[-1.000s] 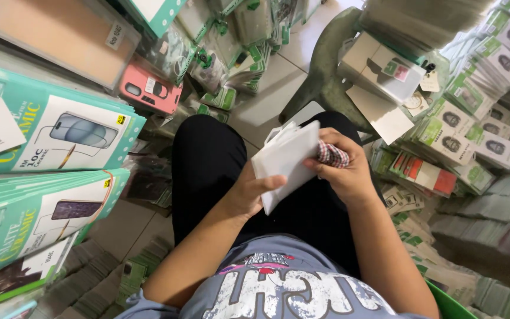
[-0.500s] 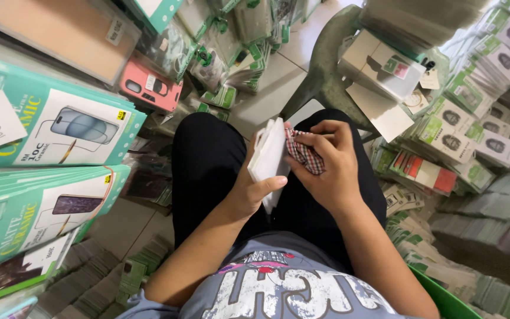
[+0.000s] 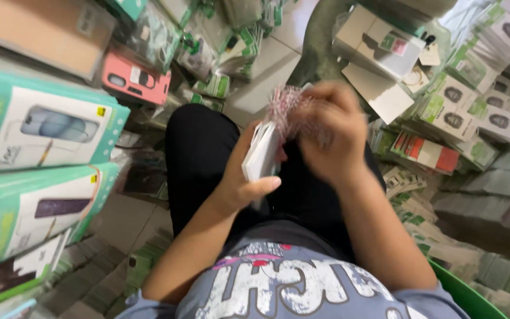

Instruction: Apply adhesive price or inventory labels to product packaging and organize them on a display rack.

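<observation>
Head view: looks straight down on a seated person's lap, black trousers [image 3: 208,159] and a grey printed shirt [image 3: 284,289], with stock heaped on every side.
Left hand [image 3: 240,183]: at centre, grip closed round a thin stack of white cards [image 3: 261,153] held on edge, thumb across the near face.
Right hand [image 3: 332,133]: just toward 2 o'clock from the stack, blurred; its grip looks pinched on a red-and-white patterned cloth [image 3: 287,106] pressed to the top of the cards, though how tightly cannot be told.
Cards and cloth: held in the air above the knees, touching each other, resting on nothing.
Floor [image 3: 267,77]: pale tiles show at 12 o'clock beyond the knees and again at 8 o'clock beside the left thigh.
9 o'clock: large teal and white phone-case boxes [image 3: 42,136] stacked flat, one above another, close to the left leg.
11 o'clock: a pink packet [image 3: 134,80] lies among clear plastic sleeves with green labels [image 3: 208,53].
1 o'clock: white flat boxes [image 3: 379,47] piled on something dark green.
3 o'clock: rows of small green and white packets [image 3: 473,106], with red and white ones [image 3: 426,150] nearer the right arm.
5 o'clock: a bright green rim [image 3: 467,292] of a bin or basket behind the right elbow.
</observation>
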